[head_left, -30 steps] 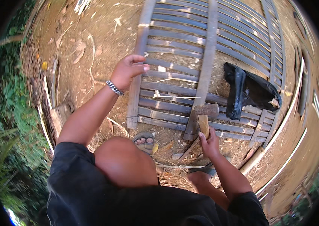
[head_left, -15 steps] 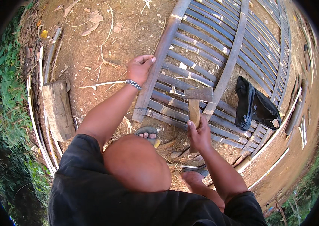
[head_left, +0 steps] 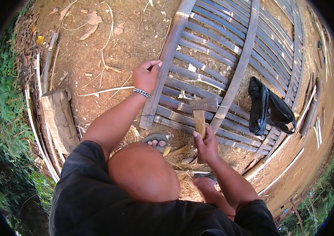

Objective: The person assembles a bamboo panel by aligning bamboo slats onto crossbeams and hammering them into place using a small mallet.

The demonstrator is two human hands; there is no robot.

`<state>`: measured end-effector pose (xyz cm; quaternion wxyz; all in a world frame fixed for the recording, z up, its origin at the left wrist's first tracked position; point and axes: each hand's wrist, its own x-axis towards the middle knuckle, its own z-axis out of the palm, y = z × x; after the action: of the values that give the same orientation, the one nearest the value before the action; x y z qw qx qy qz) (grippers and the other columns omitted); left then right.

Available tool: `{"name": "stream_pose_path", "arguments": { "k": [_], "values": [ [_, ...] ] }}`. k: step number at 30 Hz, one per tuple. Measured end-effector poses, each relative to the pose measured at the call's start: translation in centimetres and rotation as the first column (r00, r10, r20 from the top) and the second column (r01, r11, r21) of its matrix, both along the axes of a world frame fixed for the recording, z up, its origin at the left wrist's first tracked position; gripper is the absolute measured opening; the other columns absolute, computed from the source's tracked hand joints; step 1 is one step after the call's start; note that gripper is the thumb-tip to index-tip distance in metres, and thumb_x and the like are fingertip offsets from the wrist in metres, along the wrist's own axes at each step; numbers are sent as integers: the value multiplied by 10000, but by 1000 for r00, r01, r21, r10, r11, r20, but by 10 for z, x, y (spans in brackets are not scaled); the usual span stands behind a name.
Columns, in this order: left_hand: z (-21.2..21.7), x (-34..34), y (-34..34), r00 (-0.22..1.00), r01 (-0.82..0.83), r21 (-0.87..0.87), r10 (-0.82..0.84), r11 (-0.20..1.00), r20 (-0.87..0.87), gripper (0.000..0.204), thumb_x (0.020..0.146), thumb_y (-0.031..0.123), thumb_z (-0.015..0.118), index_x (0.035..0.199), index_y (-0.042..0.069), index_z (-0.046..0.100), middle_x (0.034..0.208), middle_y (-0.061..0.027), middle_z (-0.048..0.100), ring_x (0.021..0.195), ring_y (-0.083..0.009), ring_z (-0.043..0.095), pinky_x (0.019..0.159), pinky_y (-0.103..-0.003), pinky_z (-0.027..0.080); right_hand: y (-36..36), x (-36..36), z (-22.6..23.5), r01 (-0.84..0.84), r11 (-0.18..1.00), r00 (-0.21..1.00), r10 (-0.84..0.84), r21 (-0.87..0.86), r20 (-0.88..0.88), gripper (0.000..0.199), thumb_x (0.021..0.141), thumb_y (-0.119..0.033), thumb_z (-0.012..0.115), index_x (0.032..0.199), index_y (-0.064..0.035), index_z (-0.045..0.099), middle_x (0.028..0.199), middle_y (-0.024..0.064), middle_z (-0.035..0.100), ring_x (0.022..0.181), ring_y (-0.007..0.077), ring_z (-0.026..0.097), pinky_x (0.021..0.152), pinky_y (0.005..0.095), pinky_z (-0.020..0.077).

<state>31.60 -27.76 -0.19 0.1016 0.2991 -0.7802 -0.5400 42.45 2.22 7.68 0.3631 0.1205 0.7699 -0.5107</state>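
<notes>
A hammer with a pale wooden handle and a blocky brown-grey head (head_left: 203, 104) is in my right hand (head_left: 206, 144), fingers wrapped round the handle. Its head hangs over the slats of a bamboo frame (head_left: 168, 51). My left hand (head_left: 145, 76) rests against the frame's thick left pole, thumb and fingertips pinched together at its outer edge. Whatever those fingertips hold, if anything, is too small to make out. Dark, narrow slats run crosswise between the left pole and a middle pole (head_left: 230, 92), with gaps between them.
A black plastic bag (head_left: 258, 112) lies on the frame's right side. To my left sits a short cut log (head_left: 60, 120) beside long split strips (head_left: 37, 131). Wood shavings and dry leaves (head_left: 91, 26) litter the dirt. My sandalled foot (head_left: 155, 141) is near the frame's corner.
The hammer and my right hand have shifted slightly left and down. My left hand stays pinched at the pole. The whole view has moved a little.
</notes>
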Motion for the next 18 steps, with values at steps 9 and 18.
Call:
{"name": "stream_pose_path", "arguments": {
  "k": [9,18],
  "values": [
    [-13,2,16,994,-53,-261,27,964,-102,151,931,176,731,999,46,768,967,-136,755,889,-255,726,807,-352,552,-16,-11,-8,-77,997,991,79,17,-110,371,1003,-224,680,1301,-47,548,807,69,654,658,132,610,618,320,501],
    [-13,-1,19,981,-21,-390,-56,921,-185,72,918,88,652,973,57,687,937,-138,701,912,-358,657,838,-450,504,-20,-33,-1,-87,996,991,87,10,-103,381,1007,-221,673,1312,-45,528,833,77,663,645,132,624,605,305,504]
  ]
}}
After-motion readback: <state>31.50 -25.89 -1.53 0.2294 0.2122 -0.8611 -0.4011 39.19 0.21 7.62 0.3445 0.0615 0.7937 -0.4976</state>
